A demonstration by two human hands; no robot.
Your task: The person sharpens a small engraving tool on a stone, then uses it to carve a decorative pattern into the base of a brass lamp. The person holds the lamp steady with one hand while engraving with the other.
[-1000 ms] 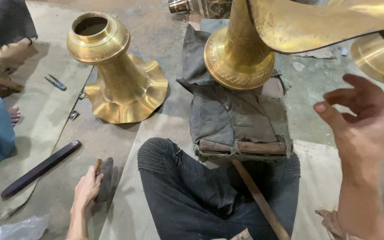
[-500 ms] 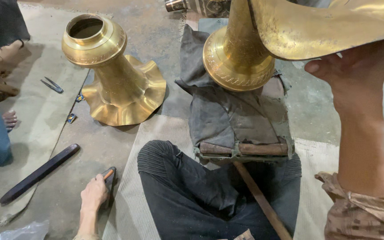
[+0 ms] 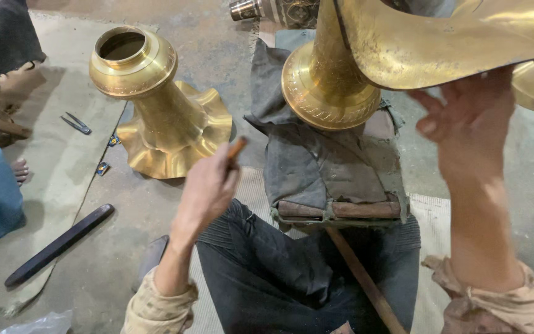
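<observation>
A large brass vessel [image 3: 366,55] lies tilted at the top of the view, its rounded neck resting on a padded block wrapped in dark grey cloth [image 3: 322,161] in front of the person's crossed legs. Its wide, wavy flared rim reaches out to the right, where the right hand [image 3: 468,127] presses up against the underside of the flare with fingers spread, supporting it rather than clenching. The left hand [image 3: 208,188] is raised above the knee, closed around a thin brown wooden handle [image 3: 237,148] whose tip pokes out past the fingers; the rest of the tool is hidden. A long wooden stick [image 3: 360,275] runs from under the block across the lap. To the left a second brass vessel [image 3: 159,102] stands upright on its fluted base on the concrete floor. Beside it lie two small blue and yellow wrappers [image 3: 102,168], a pair of metal tweezers [image 3: 76,123] and a long dark flat bar [image 3: 60,244]. A crumpled clear plastic bag [image 3: 32,325] sits at the bottom left corner.
</observation>
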